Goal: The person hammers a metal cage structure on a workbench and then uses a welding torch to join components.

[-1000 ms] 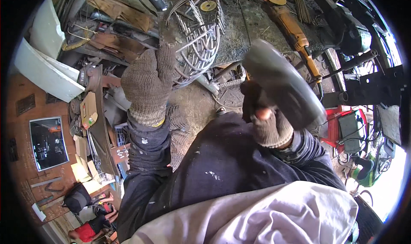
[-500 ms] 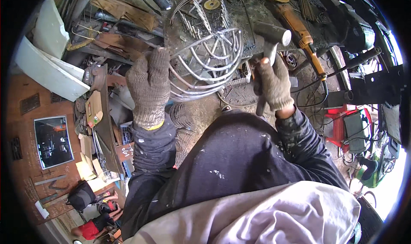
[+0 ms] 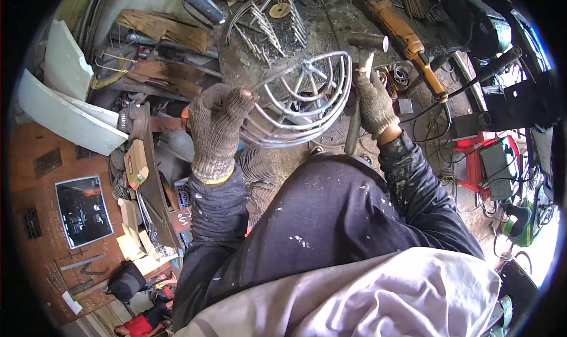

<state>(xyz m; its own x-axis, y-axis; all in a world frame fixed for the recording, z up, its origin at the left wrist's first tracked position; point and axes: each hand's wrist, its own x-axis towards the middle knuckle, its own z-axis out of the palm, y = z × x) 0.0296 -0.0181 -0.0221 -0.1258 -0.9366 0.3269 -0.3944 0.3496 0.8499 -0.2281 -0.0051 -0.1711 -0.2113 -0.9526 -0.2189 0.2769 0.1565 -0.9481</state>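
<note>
The gloved left hand (image 3: pixel 217 124) is clenched on the near rim of a domed wire cage (image 3: pixel 301 103), which sits tilted on the cluttered counter (image 3: pixel 328 27). The gloved right hand (image 3: pixel 372 101) is wrapped tight around the handle of a hammer (image 3: pixel 363 56), whose head is just beside the cage's right edge. An orange angle grinder (image 3: pixel 404 38) lies beyond, near 2 grinding discs.
</note>
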